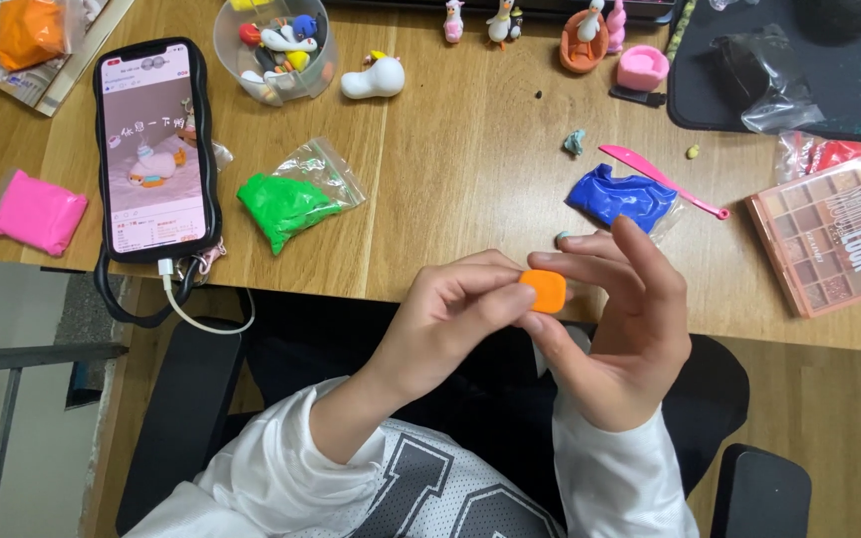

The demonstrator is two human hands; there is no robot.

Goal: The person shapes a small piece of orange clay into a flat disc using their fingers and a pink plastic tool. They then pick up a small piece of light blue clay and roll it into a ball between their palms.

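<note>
You are holding a small orange clay block (544, 292), smooth and soft-looking with rounded corners, just above the near edge of the wooden table (450, 169). Your left hand (445, 319) is pinching it from the left, thumb and forefinger pressed against its side. Your right hand (618, 334) is gripping it from the right with thumb below and fingers (640, 249) fanned above it.

Just behind your right hand, a blue clay lump (622, 195) is lying in a clear bag, with a pink plastic knife (662, 179) touching it. To the right, a pink makeup palette (829, 234) is resting flat. To the left, a green clay lump (281, 207) is sitting in a zip bag, and a phone (154, 149) in a black case is lying face up, its screen lit and a white cable plugged in. A pink clay packet (36, 211) is lying at the table's left edge. Farther back, a clear cup (273, 48) is holding small coloured figures, beside a white clay duck (373, 77). Nothing is lying between your hands and the block.
</note>
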